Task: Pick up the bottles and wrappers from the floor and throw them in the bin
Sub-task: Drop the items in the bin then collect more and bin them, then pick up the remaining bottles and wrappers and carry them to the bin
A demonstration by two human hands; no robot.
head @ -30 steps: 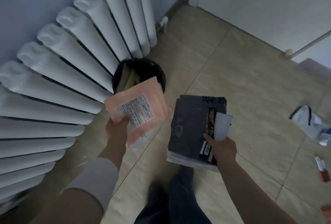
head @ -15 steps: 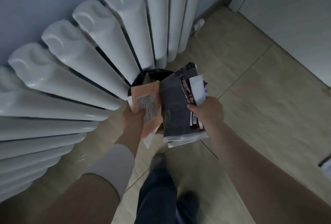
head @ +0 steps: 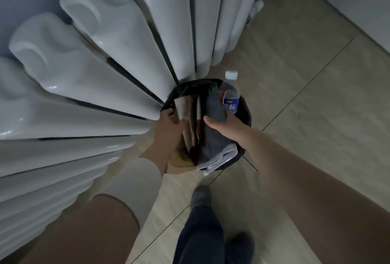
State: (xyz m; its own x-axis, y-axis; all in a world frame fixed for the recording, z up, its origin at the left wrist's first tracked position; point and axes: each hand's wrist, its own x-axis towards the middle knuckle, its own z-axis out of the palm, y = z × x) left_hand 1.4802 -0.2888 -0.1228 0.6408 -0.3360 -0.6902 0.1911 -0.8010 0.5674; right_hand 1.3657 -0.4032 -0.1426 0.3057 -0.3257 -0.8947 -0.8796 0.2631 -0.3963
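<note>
Beige glazed tiles with thin dark grout lines cover the floor (head: pixel 295 99) where I stand, my two dark-trousered legs at the bottom edge. A white radiator (head: pixel 109 56) of smooth, rounded, glossy columns fans across the left and top against a blue-grey wall, and pale panels close off the top right corner. One round bin (head: pixel 245 113) lined with a crinkled black plastic bag sits on the floor at the foot of the radiator, touching its columns.

Both my hands are over the bin's mouth. My left hand (head: pixel 168 130), in a pale long sleeve, has its fingers closed on thin wrappers (head: pixel 191 124) standing on edge inside the bin; they blur together, so I cannot count them. My right hand (head: pixel 229 125), arm bare, grips one flat grey plastic bag (head: pixel 213 113) with a white folded edge, and the same fingers clasp one clear plastic water bottle (head: pixel 231 94) with a white cap and blue label. The bottle stands upright above the bin's far rim. A tan scrap (head: pixel 179 160) lies at the bin's near edge.
</note>
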